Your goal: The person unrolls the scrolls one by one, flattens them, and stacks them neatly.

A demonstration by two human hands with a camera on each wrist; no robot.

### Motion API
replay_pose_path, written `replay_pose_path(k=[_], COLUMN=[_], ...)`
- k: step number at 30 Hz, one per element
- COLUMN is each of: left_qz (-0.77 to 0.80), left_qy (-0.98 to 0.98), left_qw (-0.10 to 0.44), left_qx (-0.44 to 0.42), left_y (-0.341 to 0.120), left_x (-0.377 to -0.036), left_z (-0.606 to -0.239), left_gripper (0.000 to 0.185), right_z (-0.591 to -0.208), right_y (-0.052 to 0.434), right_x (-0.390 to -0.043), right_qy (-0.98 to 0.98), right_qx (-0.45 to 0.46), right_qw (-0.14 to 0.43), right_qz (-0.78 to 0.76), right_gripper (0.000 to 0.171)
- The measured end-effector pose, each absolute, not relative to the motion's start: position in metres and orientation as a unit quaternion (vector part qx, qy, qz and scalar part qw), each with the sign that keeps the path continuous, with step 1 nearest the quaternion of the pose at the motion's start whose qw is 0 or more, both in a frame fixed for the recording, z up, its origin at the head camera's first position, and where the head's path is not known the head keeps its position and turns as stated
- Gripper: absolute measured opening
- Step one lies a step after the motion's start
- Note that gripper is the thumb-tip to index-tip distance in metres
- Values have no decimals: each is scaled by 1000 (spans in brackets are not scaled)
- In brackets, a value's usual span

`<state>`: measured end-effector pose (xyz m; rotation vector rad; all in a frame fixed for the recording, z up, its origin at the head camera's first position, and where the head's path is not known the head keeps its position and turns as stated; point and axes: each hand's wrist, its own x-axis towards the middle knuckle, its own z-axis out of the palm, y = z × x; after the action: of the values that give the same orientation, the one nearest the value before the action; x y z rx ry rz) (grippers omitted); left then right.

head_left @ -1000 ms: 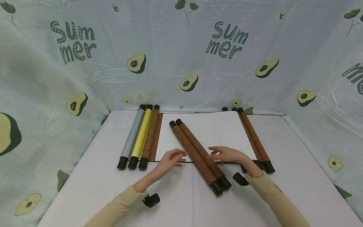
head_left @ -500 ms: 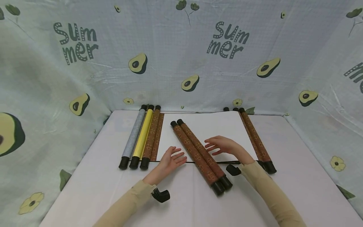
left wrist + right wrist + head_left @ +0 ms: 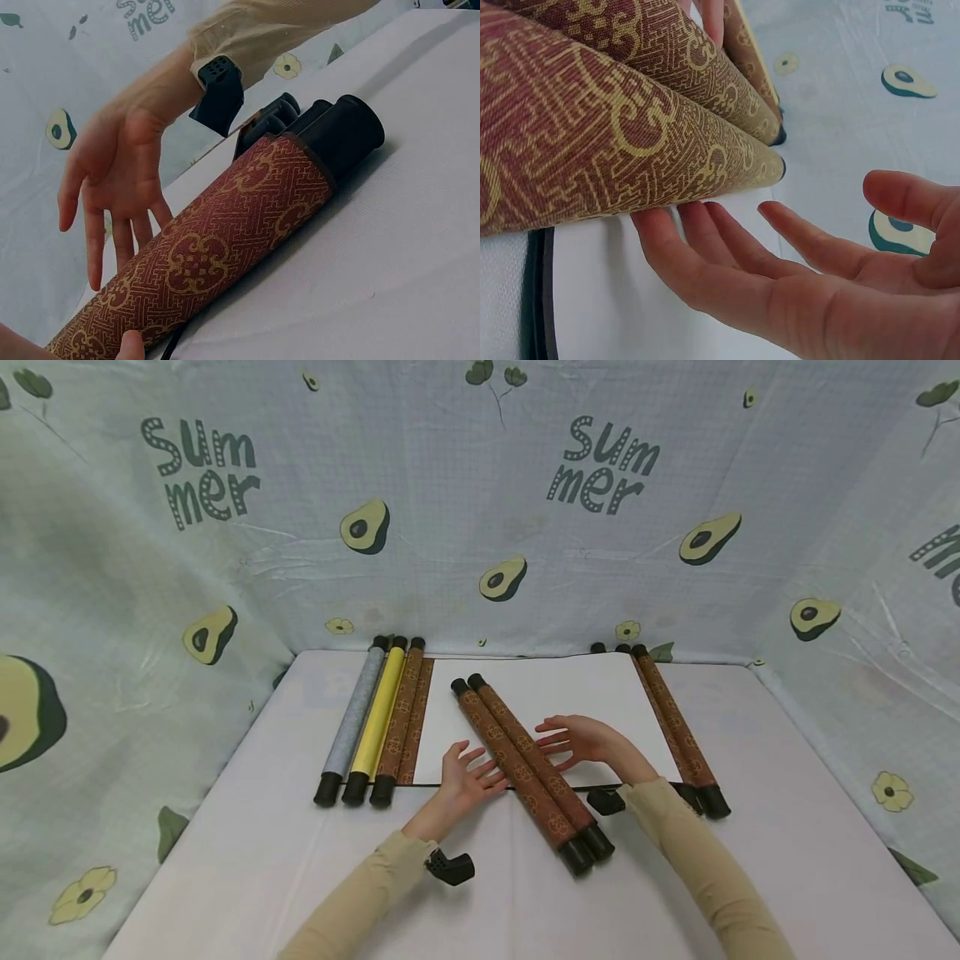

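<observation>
Two brown patterned rolled scrolls lie side by side, diagonally, across an unrolled white scroll sheet. My left hand lies flat with spread fingers against the rolls' left side; in the left wrist view only its thumb tip shows beside the nearer roll. My right hand reaches in from the right with straight fingers at the rolls' right side. In the right wrist view its fingertips touch the foot of the roll. Neither hand grips anything.
A grey roll, a yellow roll and a brown roll lie at the sheet's left end. More brown rolls lie at its right end. Avocado-print cloth walls the white table on three sides.
Both hands have closed in on the diagonal rolls. The left slid right to their side with fingers spread; the right moved up and left, fingers straightened.
</observation>
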<state>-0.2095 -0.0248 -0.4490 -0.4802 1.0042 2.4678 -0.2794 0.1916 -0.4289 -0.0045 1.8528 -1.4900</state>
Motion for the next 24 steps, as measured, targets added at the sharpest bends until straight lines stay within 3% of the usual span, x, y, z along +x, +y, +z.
replay_pose_path(k=[14,24], left_qz=[890,839], left_qy=[358,436], left_qw=[222,277], left_qx=[-177,-175], left_y=[-22,-31], left_x=[-217,-231], left_z=[-446,-441], left_gripper=[66,64], right_z=[-433,-428], right_y=[188,171], right_x=[-277,-260], right_qy=[722,738], right_qx=[15,-7], right_qw=[373,352], right_qz=[-582,-576], right_gripper=[49,53])
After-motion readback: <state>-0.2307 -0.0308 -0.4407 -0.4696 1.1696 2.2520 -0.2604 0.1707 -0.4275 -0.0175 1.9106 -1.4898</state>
